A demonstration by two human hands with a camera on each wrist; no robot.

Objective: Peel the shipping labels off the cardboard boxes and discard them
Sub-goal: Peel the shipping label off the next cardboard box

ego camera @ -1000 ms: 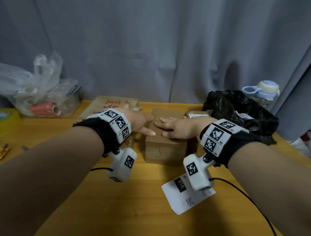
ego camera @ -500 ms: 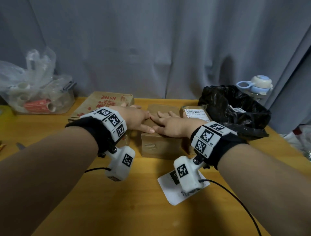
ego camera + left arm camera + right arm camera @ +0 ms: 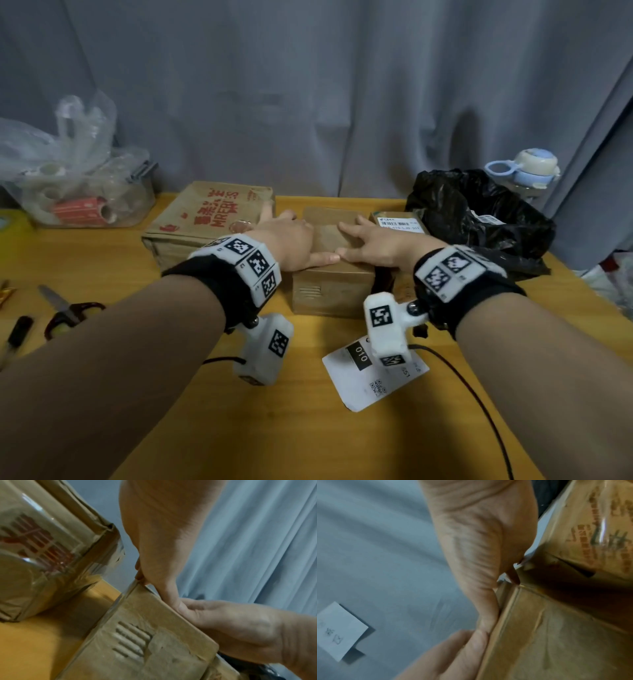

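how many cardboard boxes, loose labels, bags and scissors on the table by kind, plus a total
cardboard boxes: 3, large red-printed box, middle box, small box with a label still on
loose label on the table: 1
bags: 2, black bag, clear bag
scissors: 1
total: 7

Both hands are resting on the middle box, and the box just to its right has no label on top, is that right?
Not quite. Both the left hand and right hand do rest on the middle box, but the head view shows the right box carrying a white label.
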